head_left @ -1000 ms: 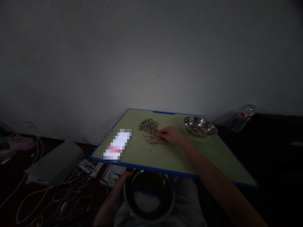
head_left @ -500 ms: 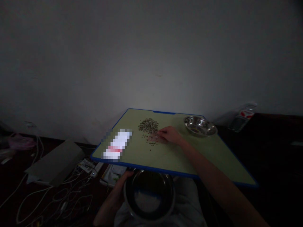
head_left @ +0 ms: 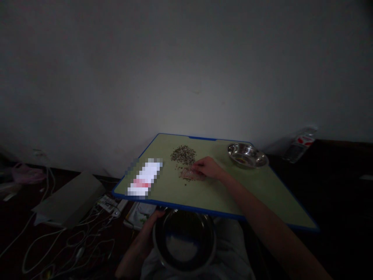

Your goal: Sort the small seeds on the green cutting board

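The left hand (head_left: 150, 229) is gripping 1 basin (head_left: 185, 267); the right hand's (head_left: 207, 168) fingers are pressing closed beside seed-like bits (head_left: 183, 154); 1 steel bowl (head_left: 257, 157) is holding something yellowish.

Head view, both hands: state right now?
Left hand: holding the rim of the large metal bowl.
Right hand: fingers pinched together over the tabletop; whether they grip anything is unclear.

White cables (head_left: 79, 252) tangle on the dark floor beside a grey box (head_left: 69, 199), near a pink bag (head_left: 28, 174).
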`<move>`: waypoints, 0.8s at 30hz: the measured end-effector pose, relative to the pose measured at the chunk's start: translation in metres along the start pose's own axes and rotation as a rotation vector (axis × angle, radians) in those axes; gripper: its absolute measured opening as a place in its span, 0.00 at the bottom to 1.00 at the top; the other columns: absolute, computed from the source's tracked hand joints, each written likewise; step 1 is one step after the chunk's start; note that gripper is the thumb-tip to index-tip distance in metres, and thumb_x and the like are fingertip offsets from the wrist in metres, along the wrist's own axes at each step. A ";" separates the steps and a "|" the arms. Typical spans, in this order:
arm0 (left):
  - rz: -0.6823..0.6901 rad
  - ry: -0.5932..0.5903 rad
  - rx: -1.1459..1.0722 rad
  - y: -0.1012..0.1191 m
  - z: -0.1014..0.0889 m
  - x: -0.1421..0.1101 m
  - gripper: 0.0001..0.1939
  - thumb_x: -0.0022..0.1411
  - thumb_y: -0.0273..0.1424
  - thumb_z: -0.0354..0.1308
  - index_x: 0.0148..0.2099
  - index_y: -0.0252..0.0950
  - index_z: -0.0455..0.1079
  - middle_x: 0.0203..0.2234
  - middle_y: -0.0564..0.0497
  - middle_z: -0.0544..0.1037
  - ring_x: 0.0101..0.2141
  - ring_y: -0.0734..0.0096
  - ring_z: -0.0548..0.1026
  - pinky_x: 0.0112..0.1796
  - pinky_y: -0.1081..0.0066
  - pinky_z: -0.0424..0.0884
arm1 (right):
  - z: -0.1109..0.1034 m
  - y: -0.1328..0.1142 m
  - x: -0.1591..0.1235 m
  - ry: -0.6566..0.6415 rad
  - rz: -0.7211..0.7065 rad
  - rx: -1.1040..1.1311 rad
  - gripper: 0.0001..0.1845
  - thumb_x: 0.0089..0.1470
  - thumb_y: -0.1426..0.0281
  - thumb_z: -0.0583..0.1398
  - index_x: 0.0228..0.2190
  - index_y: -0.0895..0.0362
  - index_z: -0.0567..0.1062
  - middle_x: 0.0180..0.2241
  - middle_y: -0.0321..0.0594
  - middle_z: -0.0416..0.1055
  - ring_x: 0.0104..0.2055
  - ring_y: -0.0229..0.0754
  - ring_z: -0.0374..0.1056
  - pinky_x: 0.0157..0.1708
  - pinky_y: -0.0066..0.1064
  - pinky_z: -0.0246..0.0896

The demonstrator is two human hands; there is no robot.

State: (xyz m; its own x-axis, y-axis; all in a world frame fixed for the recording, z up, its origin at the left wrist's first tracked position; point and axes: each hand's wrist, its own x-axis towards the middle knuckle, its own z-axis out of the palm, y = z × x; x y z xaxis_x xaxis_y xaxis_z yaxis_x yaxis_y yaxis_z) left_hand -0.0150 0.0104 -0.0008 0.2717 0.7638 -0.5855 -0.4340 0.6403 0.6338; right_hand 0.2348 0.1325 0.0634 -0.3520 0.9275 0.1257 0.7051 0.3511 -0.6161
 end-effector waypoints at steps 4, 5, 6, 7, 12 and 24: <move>-0.044 0.015 0.033 0.000 0.000 -0.001 0.08 0.50 0.31 0.56 0.31 0.33 0.74 0.22 0.50 0.81 0.27 0.61 0.77 0.35 0.67 0.66 | 0.000 -0.004 -0.002 -0.013 0.005 0.001 0.19 0.51 0.60 0.54 0.23 0.61 0.76 0.16 0.34 0.65 0.19 0.31 0.56 0.20 0.23 0.48; -0.038 0.016 0.036 0.000 0.000 -0.001 0.08 0.50 0.32 0.57 0.31 0.33 0.74 0.21 0.51 0.81 0.27 0.61 0.77 0.35 0.67 0.66 | 0.000 -0.005 -0.002 -0.014 0.002 -0.011 0.19 0.51 0.61 0.54 0.23 0.61 0.76 0.16 0.34 0.65 0.18 0.31 0.56 0.20 0.23 0.48; -0.034 0.012 0.039 0.000 0.001 -0.001 0.08 0.49 0.32 0.57 0.31 0.34 0.74 0.21 0.51 0.81 0.27 0.61 0.77 0.35 0.66 0.66 | 0.000 -0.007 -0.003 -0.015 -0.001 -0.023 0.19 0.51 0.61 0.54 0.23 0.61 0.76 0.16 0.34 0.65 0.18 0.31 0.56 0.20 0.23 0.48; -0.026 0.014 0.042 0.000 0.002 -0.001 0.08 0.49 0.32 0.57 0.31 0.34 0.74 0.19 0.52 0.80 0.26 0.61 0.77 0.35 0.66 0.66 | 0.000 -0.008 -0.003 -0.019 0.001 -0.029 0.19 0.51 0.61 0.54 0.23 0.61 0.76 0.15 0.34 0.65 0.18 0.31 0.56 0.20 0.23 0.48; -0.016 -0.002 0.027 -0.001 0.001 0.000 0.08 0.50 0.31 0.56 0.32 0.34 0.74 0.18 0.53 0.79 0.27 0.61 0.77 0.35 0.67 0.66 | 0.001 -0.012 -0.005 -0.049 0.011 0.021 0.17 0.50 0.62 0.54 0.23 0.61 0.76 0.15 0.34 0.66 0.18 0.31 0.57 0.20 0.23 0.49; -0.022 -0.049 0.042 -0.001 -0.001 0.002 0.08 0.51 0.32 0.55 0.28 0.34 0.73 0.19 0.51 0.80 0.24 0.62 0.76 0.33 0.67 0.65 | 0.003 -0.013 -0.006 -0.068 0.026 0.104 0.14 0.48 0.65 0.56 0.27 0.61 0.78 0.17 0.36 0.70 0.19 0.33 0.61 0.20 0.23 0.53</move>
State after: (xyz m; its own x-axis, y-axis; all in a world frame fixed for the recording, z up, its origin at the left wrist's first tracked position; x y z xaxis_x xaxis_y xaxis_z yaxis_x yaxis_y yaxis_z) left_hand -0.0152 0.0110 -0.0034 0.3229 0.7518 -0.5749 -0.3911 0.6591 0.6423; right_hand 0.2262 0.1217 0.0685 -0.3780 0.9240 0.0576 0.6481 0.3086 -0.6962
